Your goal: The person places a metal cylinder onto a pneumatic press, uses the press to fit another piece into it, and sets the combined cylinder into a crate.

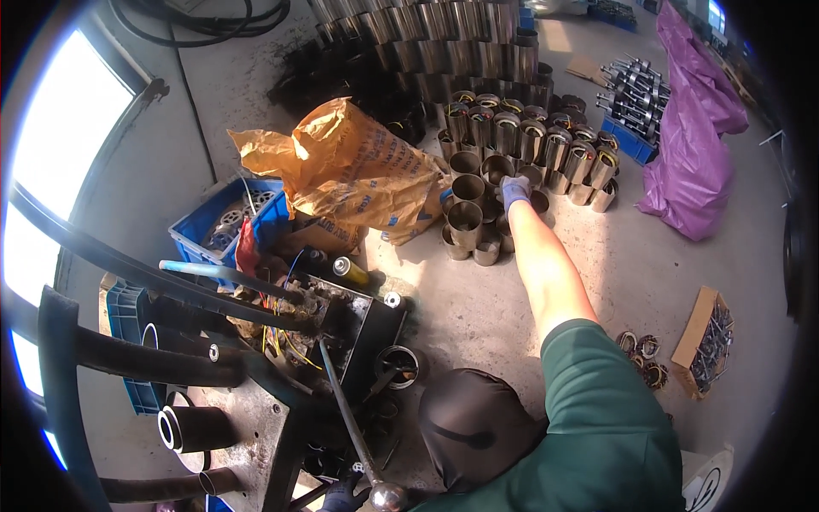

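Note:
My right arm reaches far forward, and my right hand (514, 191), in a pale purple glove, is closed at the rim of a metal cylinder (531, 177). Open-topped metal cylinders (465, 218) stand in a cluster around it, some stacked on others. My left hand (344, 495), in a dark glove, lies in shadow at the lower edge, close to the ball knob (388, 497) of a long metal lever. Its fingers are too dark and cut off to read. The lever belongs to a machine (247, 427) with a thick black tube on it.
An orange woven sack (367, 166) leans left of the cylinders. Behind it, cylinders holding wire coils (533, 136) stand in rows. A purple sack (695, 171) and a blue crate of shafts (630, 141) are far right. A cardboard box of metal parts (704, 341) sits nearer.

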### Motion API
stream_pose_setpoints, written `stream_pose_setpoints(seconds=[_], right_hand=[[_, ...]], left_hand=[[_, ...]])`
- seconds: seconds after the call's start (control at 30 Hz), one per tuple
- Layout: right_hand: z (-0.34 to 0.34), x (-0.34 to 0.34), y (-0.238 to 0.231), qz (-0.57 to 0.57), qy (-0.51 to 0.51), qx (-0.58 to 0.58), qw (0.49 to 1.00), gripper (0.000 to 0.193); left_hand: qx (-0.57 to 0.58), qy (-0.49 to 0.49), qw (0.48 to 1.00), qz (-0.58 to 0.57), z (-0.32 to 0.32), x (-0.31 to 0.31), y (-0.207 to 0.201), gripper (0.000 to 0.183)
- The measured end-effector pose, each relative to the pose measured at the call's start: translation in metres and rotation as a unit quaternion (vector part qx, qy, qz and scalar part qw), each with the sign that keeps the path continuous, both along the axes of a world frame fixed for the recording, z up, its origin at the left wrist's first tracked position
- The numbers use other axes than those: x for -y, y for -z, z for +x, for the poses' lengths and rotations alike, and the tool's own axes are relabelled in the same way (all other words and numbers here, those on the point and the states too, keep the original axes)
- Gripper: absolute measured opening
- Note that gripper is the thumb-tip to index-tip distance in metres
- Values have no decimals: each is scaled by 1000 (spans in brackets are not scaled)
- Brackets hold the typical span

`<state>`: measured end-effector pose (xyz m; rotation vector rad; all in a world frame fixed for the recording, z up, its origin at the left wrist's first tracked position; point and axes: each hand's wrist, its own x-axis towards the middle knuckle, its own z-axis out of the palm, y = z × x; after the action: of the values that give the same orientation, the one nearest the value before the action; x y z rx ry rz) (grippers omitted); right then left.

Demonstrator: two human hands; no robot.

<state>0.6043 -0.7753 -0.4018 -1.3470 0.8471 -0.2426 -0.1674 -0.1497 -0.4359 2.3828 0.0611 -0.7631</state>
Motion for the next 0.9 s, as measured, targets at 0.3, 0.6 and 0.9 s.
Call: stream_pose_setpoints(seconds=[0.3, 0.6, 0.9], right_hand=[[75, 65, 52, 21, -126, -49, 991, 32], [-14, 14, 72, -76, -251, 22, 965, 55], [-187, -18, 87, -108, -389, -11, 915, 25]], left_hand=[[-9, -66, 998, 17, 55, 55, -66, 63], [-61, 28, 994, 86, 61, 58, -80, 67], [4, 34, 989, 147, 79, 84, -113, 67]])
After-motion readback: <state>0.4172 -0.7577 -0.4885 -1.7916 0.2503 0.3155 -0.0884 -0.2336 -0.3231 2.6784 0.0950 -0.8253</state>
